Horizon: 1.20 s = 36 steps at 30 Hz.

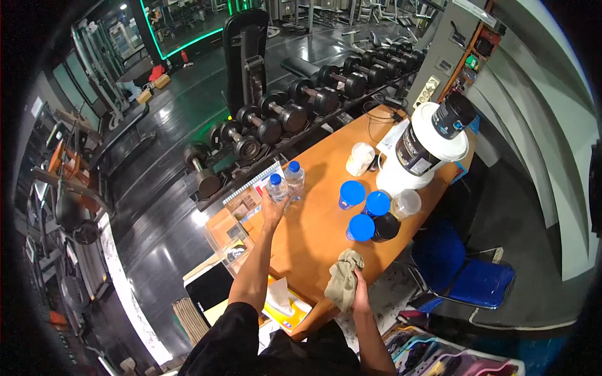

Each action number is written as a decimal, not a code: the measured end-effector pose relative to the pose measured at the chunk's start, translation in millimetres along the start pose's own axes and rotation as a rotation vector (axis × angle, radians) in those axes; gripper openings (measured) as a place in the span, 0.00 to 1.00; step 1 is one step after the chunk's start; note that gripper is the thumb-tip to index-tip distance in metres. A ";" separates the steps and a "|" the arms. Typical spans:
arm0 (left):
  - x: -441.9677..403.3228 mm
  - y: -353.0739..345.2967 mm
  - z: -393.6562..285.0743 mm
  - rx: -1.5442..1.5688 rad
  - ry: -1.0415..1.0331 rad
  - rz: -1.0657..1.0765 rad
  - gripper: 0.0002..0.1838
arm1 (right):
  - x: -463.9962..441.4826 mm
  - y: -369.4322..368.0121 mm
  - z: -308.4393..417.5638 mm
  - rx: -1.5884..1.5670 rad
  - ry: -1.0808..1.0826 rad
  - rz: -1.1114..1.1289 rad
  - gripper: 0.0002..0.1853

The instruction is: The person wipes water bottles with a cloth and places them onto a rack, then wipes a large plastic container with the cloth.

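Note:
My left hand is wrapped round a clear water bottle with a blue cap near the left edge of the wooden table. Right beside it stands a second blue-capped bottle. Over the table's near right edge, my right hand grips a crumpled beige cloth. Beyond the cloth is a cluster of tubs: several with blue lids, one with a black lid and one with a pale, see-through lid.
A large white tub with a black jar on top stands at the back right. A tissue box lies close to me. A dumbbell rack runs along the far left side. A blue chair stands to the right.

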State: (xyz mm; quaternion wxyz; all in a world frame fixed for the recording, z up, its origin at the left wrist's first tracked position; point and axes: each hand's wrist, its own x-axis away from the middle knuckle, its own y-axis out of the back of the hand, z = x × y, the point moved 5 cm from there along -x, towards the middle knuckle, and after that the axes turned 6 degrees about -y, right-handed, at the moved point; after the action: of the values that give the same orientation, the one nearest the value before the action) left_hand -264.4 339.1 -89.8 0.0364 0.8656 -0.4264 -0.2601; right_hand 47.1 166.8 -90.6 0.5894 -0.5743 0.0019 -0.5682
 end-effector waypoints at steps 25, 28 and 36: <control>294.3 211.1 -237.3 0.638 0.325 0.799 0.36 | 265.5 -90.8 -54.0 0.648 1.134 -0.211 0.27; 303.8 233.6 -263.8 0.478 0.112 0.784 0.35 | 328.8 -173.2 -79.3 1.469 1.294 0.193 0.20; 345.5 262.5 -272.1 0.277 -0.044 0.964 0.34 | 345.6 -136.0 -120.0 1.285 0.974 -0.012 0.14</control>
State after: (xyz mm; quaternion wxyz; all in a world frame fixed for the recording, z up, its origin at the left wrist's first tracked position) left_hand -149.1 -132.0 74.7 0.0282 0.5611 -0.8090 -0.1729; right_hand 0.2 -104.9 185.6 0.7343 0.1889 -0.0717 -0.6481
